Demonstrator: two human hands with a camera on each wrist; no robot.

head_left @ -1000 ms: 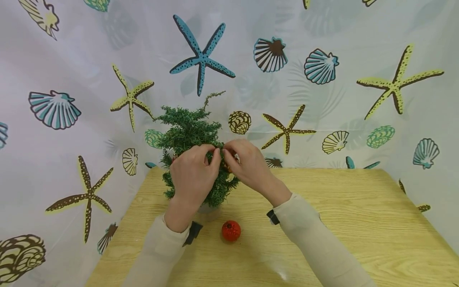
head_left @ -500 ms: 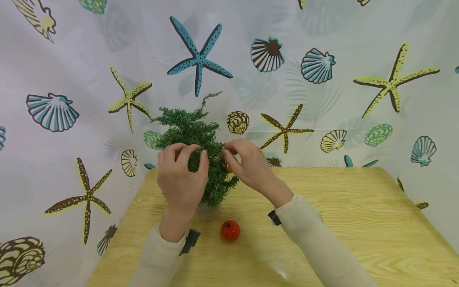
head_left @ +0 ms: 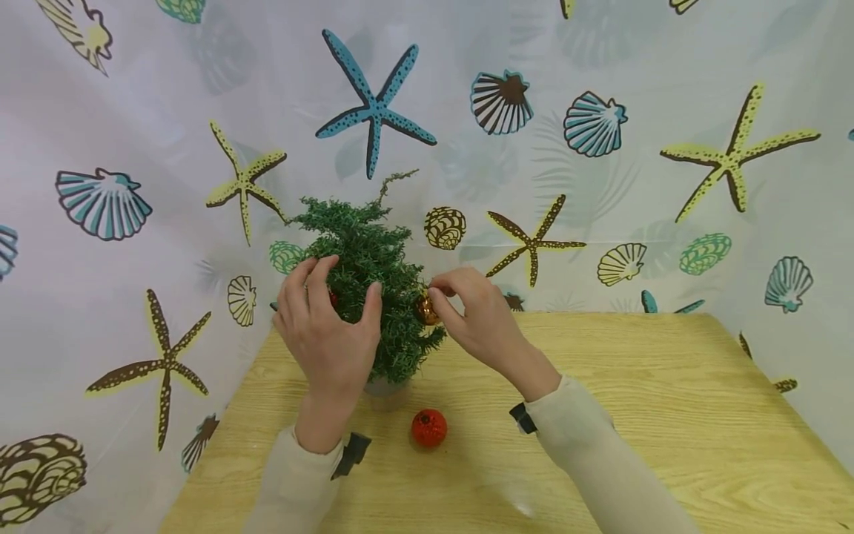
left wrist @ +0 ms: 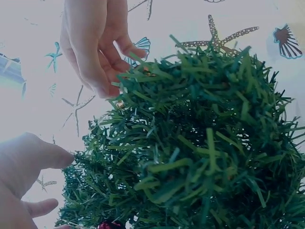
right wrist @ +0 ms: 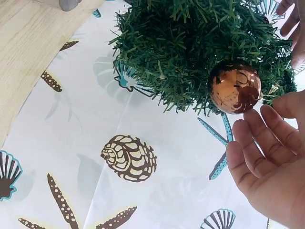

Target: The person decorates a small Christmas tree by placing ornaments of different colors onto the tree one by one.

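Note:
A small artificial Christmas tree (head_left: 363, 245) stands in a grey pot (head_left: 387, 389). A shiny copper-gold bauble (right wrist: 236, 88) hangs at its right side. My right hand (head_left: 483, 319) is beside that bauble, fingers loosely bent; in the right wrist view the fingertips lie close to its lower edge, and I cannot tell whether they touch. My left hand (head_left: 327, 334) is at the tree's left front with thumb and fingers spread, holding nothing. Just past it, a red bauble (left wrist: 112, 224) shows partly among the branches. Another red bauble (head_left: 429, 428) lies on the table before the pot.
The wood-grain table (head_left: 600, 415) extends to the right of the tree. A white curtain (head_left: 467, 178) printed with starfish and shells surrounds it at the back and sides. Dark straps with a small device (head_left: 351, 454) sit at both wrists.
My left hand has come away from the right one, moving left and spreading its fingers. The right hand has drawn back slightly to the right, leaving the copper-gold bauble in fuller view.

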